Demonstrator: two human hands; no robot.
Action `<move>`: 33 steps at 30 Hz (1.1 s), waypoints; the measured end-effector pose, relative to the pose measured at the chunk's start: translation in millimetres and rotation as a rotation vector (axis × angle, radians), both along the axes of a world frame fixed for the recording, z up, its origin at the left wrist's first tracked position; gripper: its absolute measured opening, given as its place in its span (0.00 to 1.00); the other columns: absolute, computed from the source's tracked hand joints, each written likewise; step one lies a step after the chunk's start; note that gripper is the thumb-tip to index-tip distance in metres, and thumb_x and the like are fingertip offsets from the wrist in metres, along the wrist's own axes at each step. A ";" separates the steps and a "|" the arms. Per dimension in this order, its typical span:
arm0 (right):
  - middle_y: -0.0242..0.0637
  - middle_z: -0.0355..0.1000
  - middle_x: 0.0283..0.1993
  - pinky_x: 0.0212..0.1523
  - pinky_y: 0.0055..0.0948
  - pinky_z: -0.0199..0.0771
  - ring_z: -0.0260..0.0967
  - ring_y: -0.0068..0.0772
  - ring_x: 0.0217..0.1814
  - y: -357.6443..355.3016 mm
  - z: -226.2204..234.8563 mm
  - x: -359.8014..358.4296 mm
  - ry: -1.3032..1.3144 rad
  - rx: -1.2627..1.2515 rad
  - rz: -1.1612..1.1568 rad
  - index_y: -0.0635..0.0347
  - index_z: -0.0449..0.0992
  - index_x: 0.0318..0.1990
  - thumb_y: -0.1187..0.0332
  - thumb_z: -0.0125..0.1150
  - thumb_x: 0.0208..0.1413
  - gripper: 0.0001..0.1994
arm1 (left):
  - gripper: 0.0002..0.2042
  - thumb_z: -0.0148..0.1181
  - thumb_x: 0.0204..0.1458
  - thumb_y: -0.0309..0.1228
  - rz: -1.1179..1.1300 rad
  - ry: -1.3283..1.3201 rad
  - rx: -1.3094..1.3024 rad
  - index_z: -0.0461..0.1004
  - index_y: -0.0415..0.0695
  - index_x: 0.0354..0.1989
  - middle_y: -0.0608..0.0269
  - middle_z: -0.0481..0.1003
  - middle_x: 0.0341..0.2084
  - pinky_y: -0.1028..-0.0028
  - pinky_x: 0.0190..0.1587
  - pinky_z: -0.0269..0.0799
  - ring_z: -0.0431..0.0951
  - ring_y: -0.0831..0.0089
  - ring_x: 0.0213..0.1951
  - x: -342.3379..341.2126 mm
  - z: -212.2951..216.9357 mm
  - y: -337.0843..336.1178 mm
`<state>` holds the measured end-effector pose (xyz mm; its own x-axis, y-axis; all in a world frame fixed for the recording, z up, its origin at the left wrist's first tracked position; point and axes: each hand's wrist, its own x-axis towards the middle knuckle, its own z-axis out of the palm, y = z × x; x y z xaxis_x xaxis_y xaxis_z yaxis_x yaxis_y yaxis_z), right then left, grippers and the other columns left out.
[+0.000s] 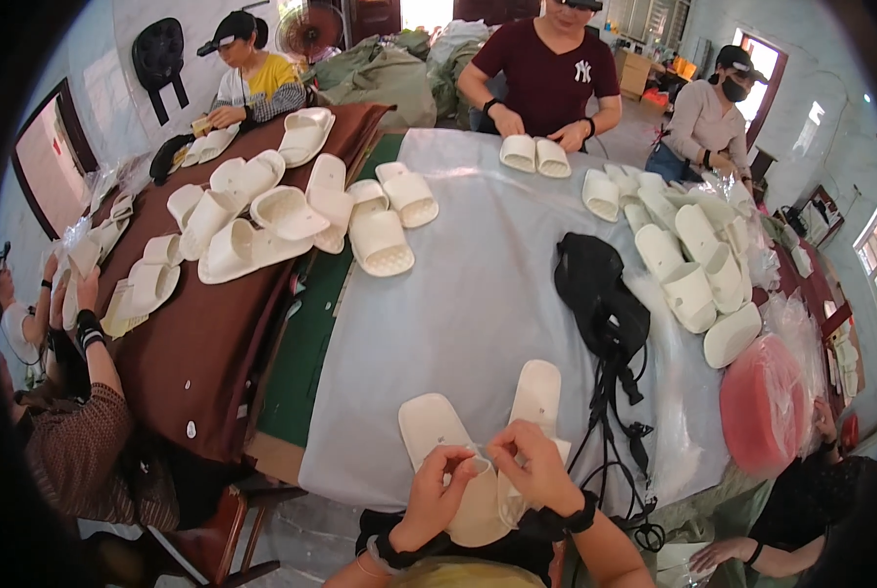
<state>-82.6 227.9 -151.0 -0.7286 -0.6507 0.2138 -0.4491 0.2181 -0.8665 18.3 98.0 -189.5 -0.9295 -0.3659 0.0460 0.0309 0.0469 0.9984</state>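
Two off-white slide slippers lie at the table's near edge in front of me, the left slipper (433, 423) and the right slipper (537, 385), toe ends angled apart. Over the left one's strap is my left hand (437, 495), its thumb and fingertips curled together in a pinch. My right hand (536, 470) is closed beside it, fingertips pinched close to the left hand's, above the straps. Whatever the fingertips hold is too small to make out. My hands cover part of both slippers.
Pairs of white slippers (382, 240) lie at the far left, with a slipper pile (688, 265) at right. A black bag with cords (600, 294) and a red round bundle (764, 407) are nearer. A co-worker (546, 73) handles slippers opposite; others work around the brown-covered table (184, 343).
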 end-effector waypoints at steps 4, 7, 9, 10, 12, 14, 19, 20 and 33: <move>0.34 0.64 0.25 0.31 0.27 0.62 0.61 0.31 0.28 -1.4 1.0 -1.3 -0.002 -0.010 -0.004 0.61 0.70 0.29 0.76 0.59 0.44 0.04 | 0.04 0.49 0.55 0.24 -0.022 -0.006 -0.035 0.64 0.37 0.37 0.65 0.68 0.29 0.81 0.36 0.66 0.71 0.80 0.32 1.4 3.0 0.3; 0.33 0.65 0.25 0.32 0.27 0.61 0.61 0.31 0.29 -0.9 0.5 -0.1 0.051 0.004 0.015 0.61 0.70 0.29 0.76 0.59 0.44 0.04 | 0.03 0.49 0.55 0.23 0.090 0.035 0.168 0.64 0.38 0.35 0.66 0.68 0.29 0.80 0.34 0.67 0.70 0.80 0.31 1.5 4.7 3.8; 0.33 0.65 0.25 0.34 0.28 0.60 0.62 0.31 0.28 -1.5 0.3 1.0 0.103 0.006 0.025 0.60 0.70 0.29 0.75 0.59 0.44 0.04 | 0.03 0.49 0.54 0.22 0.118 0.031 0.228 0.64 0.38 0.35 0.66 0.67 0.28 0.80 0.34 0.67 0.70 0.80 0.30 1.7 8.6 6.0; 0.33 0.65 0.25 0.34 0.28 0.60 0.62 0.31 0.28 -2.0 0.9 1.7 0.103 0.007 0.026 0.60 0.70 0.29 0.75 0.59 0.44 0.04 | 0.02 0.49 0.54 0.22 0.146 0.027 0.285 0.64 0.38 0.34 0.65 0.67 0.28 0.79 0.33 0.67 0.70 0.79 0.29 2.6 9.8 6.1; 0.34 0.65 0.25 0.32 0.27 0.61 0.61 0.32 0.28 -3.1 2.3 2.3 0.139 0.017 0.037 0.61 0.71 0.28 0.76 0.60 0.43 0.04 | 0.03 0.49 0.54 0.22 0.071 0.029 -0.008 0.64 0.38 0.35 0.64 0.67 0.27 0.79 0.33 0.67 0.70 0.79 0.29 3.6 5.7 1.7; 0.34 0.65 0.26 0.33 0.27 0.61 0.61 0.32 0.28 -3.4 0.5 1.1 0.183 0.034 0.041 0.60 0.71 0.28 0.76 0.60 0.42 0.05 | 0.03 0.49 0.54 0.22 -0.011 0.032 -0.298 0.64 0.38 0.35 0.64 0.67 0.27 0.79 0.32 0.67 0.70 0.78 0.29 3.4 8.1 0.8; 0.34 0.66 0.27 0.36 0.28 0.61 0.62 0.35 0.30 -2.5 4.5 2.4 0.191 0.047 0.041 0.59 0.71 0.29 0.76 0.61 0.42 0.06 | 0.02 0.49 0.52 0.20 0.093 0.036 -0.129 0.65 0.38 0.33 0.63 0.68 0.25 0.79 0.32 0.67 0.70 0.76 0.29 6.7 5.5 3.8; 0.35 0.67 0.29 0.38 0.29 0.61 0.63 0.36 0.33 -0.7 3.8 1.8 0.176 0.044 0.054 0.59 0.72 0.29 0.76 0.60 0.42 0.06 | 0.02 0.49 0.52 0.20 0.093 0.037 -0.127 0.65 0.38 0.33 0.63 0.68 0.25 0.79 0.32 0.67 0.70 0.76 0.29 7.6 5.3 2.4; 0.38 0.66 0.38 0.46 0.41 0.59 0.64 0.39 0.43 27.4 14.8 -5.3 0.325 0.661 0.137 0.52 0.65 0.52 0.62 0.60 0.45 0.24 | 0.09 0.52 0.50 0.25 0.217 -0.050 -0.276 0.65 0.38 0.40 0.55 0.67 0.34 0.70 0.38 0.64 0.68 0.64 0.37 21.7 23.9 -15.8</move>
<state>-88.0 255.3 -136.2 -0.5988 -0.7984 -0.0627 -0.7206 0.5713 -0.3929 40.0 82.2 -165.6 -0.8352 -0.5353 0.1265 -0.0583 0.3148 0.9474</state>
